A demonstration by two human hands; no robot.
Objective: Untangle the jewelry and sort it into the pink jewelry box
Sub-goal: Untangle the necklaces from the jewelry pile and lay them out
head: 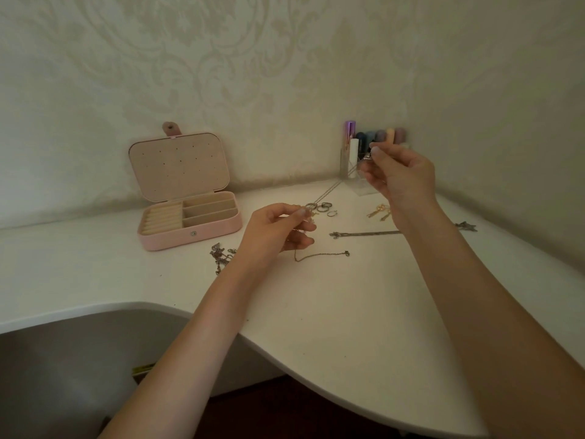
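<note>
Head view shows two bare forearms reaching up from the bottom of the frame over a white worktop, nearest the viewer. At centre frame the left hand hovers low above the surface, its fingers curled and pinching a small gold piece, from which a fine gold chain trails down and lies on the worktop just below the hand. Higher, at centre right, the right hand is raised, its fingers pinching the end of a thin silver chain that slants down toward the left hand; holding the two ends apart and at different heights looks meant to stretch the strands so the knot can be read and freed. Left of the left wrist lies one clump of silver chain. Beyond the hands sit about four rings, one pair of gold dangling earrings, and one long dark chain with a star charm running under the right wrist. At middle left the pink jewelry box stands open, lid tilted back, ready to receive pieces; nothing is visible in its compartments. Farthest, against the wall, one clear holder of cosmetic tubes stands behind the right hand.
</note>
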